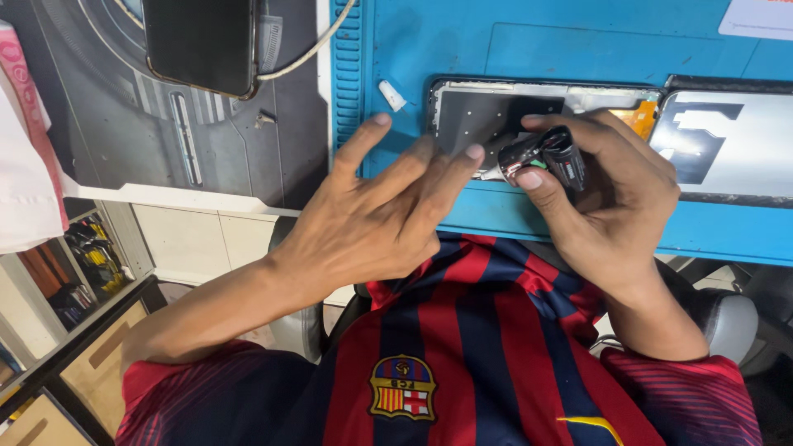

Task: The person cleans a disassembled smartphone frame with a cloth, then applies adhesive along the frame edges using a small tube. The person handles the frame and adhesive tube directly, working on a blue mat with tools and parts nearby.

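While the right hand (607, 194) grips a small dark tube (555, 157) with a pale pointed nozzle just right of frame centre, its fingers clenched round the body and the tip aimed left and down at the open phone frame (496, 111), the left hand (376, 219) hovers released, fingers (450, 169) spread, grasping nothing; the fingertips lie at the frame's lower left edge, contact not certain.

Risks noted, as judgement:
- The nozzle sits very near the exposed inner plate. A hard squeeze could lay too much of the contents, or put it off the intended edge.
- The left fingers lie close beside the tip and could be smeared, or could nudge the frame if they press down.
- The frame rests loose on the blue mat (413, 49); nothing visibly clamps it, so it may slide under pressure.
- A small white cap (391, 94) lies loose on the mat at upper centre, apart from the tube, and could be brushed away.

Count:
- Hands: two, one person.
- Tubes: one.
- Open phone frames: one, with an orange patch at its right end.
- Panels with a pale glossy face (727, 140): one, right of frame, touching or just beside the frame.
- Dark phones (202, 41): one, upper left, on the grey printed surface (124, 124), with one pale cable (310, 49) leading off.
- White caps: one.
- Blue mats: one.
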